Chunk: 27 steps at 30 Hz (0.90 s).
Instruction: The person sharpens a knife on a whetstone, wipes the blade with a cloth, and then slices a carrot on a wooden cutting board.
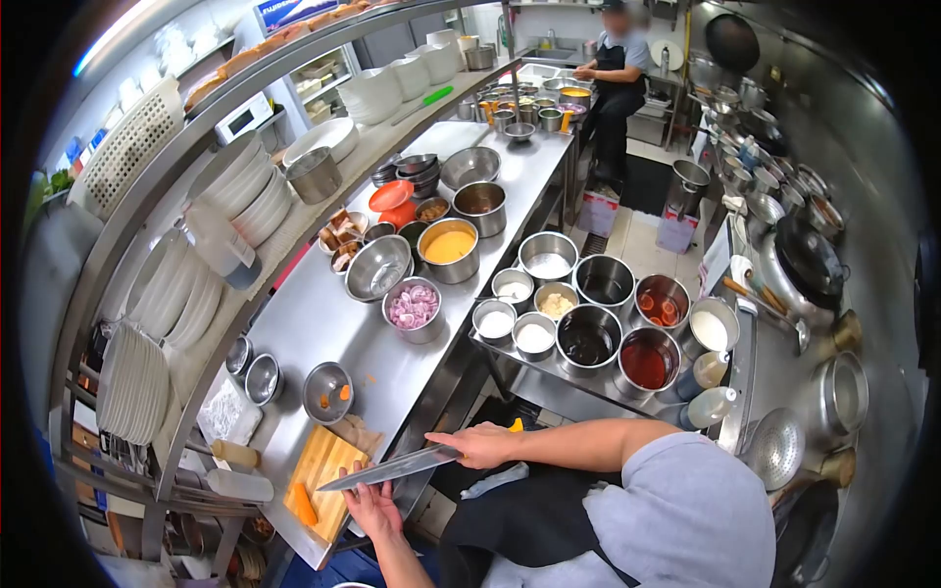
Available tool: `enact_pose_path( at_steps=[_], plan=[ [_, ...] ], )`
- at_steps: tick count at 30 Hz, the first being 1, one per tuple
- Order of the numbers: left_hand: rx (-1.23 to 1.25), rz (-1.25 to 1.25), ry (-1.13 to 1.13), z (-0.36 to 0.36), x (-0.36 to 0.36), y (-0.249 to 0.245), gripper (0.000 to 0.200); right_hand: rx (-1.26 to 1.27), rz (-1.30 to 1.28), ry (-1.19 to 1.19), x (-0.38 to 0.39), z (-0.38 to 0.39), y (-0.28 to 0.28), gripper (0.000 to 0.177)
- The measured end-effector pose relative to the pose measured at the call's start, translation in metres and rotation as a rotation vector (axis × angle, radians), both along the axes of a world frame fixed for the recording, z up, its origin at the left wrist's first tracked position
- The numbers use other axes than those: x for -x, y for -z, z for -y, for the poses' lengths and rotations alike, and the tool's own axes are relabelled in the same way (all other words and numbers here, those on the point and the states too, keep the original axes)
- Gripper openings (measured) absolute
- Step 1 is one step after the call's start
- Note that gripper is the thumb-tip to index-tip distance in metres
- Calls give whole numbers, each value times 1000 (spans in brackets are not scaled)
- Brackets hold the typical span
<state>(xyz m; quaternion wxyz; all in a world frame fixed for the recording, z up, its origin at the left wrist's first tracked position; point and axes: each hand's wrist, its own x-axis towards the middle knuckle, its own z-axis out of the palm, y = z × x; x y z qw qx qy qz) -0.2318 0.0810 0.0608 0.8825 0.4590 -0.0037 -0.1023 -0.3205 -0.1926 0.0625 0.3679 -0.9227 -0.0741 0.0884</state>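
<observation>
My right hand [482,446] grips a large kitchen knife [402,465] by its handle, whose yellow end shows behind the hand, the index finger stretched along the blade. Palm up under the blade near its tip, my left hand [372,510] has its fingers apart. Both are at the near edge of a wooden cutting board [333,458]. A peeled carrot piece [306,505] lies on the board's left side. Beyond the board stands a steel bowl [326,394] with orange pieces in it, and pale peelings [359,434] lie beside it.
Along the steel counter stand a pot of sliced onions [413,306], a pot of yellow liquid [450,247] and a steel bowl [379,268]. A lower table [529,361] carries several pots. Shelves with stacked plates [137,382] overhang the counter. A person [618,78] works at the back.
</observation>
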Motion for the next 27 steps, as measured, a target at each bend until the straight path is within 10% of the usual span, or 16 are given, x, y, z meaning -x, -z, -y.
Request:
enact_pose_path(
  at_steps=[21, 27],
  plan=[
    [-94, -248, 0, -166, -118, 41, 64, 143, -207, 181, -111, -166, 0, 61],
    [-329, -212, -266, -221, -127, 35, 38, -54, -308, 164, -124, -141, 22, 56]
  ],
)
